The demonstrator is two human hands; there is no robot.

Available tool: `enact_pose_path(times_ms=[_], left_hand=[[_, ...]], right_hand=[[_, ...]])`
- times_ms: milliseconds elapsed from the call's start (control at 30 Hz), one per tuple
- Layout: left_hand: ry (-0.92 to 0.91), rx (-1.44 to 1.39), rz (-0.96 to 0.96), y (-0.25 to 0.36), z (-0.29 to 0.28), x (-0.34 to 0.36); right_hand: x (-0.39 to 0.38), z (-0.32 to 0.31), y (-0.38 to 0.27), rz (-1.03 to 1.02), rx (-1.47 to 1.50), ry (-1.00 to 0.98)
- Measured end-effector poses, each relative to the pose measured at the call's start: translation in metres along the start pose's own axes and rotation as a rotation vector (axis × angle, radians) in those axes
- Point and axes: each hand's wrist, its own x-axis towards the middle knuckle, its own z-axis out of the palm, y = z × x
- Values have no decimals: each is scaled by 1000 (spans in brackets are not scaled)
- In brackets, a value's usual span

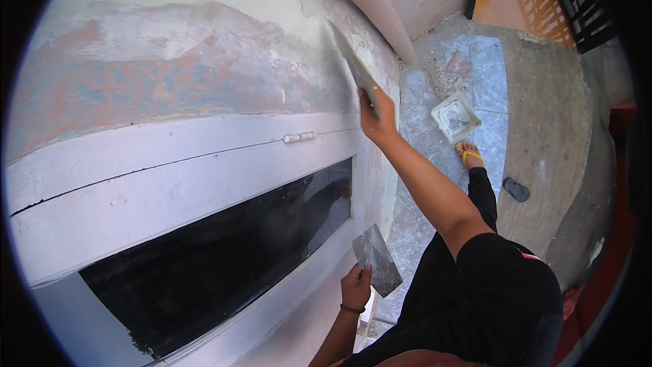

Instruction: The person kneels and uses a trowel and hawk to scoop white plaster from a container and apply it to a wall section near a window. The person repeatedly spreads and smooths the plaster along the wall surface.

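Note:
In my right hand [377, 114] is a broad putty knife [354, 61], seen nearly edge-on, its long blade laid against the patchy wall [224, 61] above the window frame. The fingers are wrapped round its near end. White filler, pinkish and bluish patches cover that wall. Lower down, close to my body, my left hand [355, 287] grips a flat, rectangular grey metal plate [377, 261] smeared with pale material. How the plate is handled is partly hidden by the fingers. The white wooden window frame [204, 183] with dark glass [224, 265] lies beside both hands.
A white hinge [299, 137] sits on the frame. On the tiled floor, a square, filler-stained tub [448, 110] stands beside my sandalled foot [468, 153], with rubble [451, 71] beyond it. A dark slipper [516, 189] lies on the concrete. A pipe [370, 0] runs along the wall.

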Motion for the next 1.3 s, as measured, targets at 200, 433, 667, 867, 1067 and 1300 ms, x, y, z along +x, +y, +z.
enact_pose_path(times_ms=[200,433,667,867,1067,1300], left_hand=[[-6,-36,13,-14,4,4],[-12,7,44,-8,2,3],[-49,-42,-63,-8,5,6],[19,-15,85,-13,5,4],[-54,60,-16,-6,8,13],[-31,33,61,16,4,19]], right_hand=[[-37,26,-17,-246,-67,-257],[-1,3,-29,666,154,-25],[-2,2,-56,-24,194,-136],[10,26,-50,-294,-86,-251],[-15,-6,-62,-158,207,-228],[34,25,-102,-35,25,-95]])
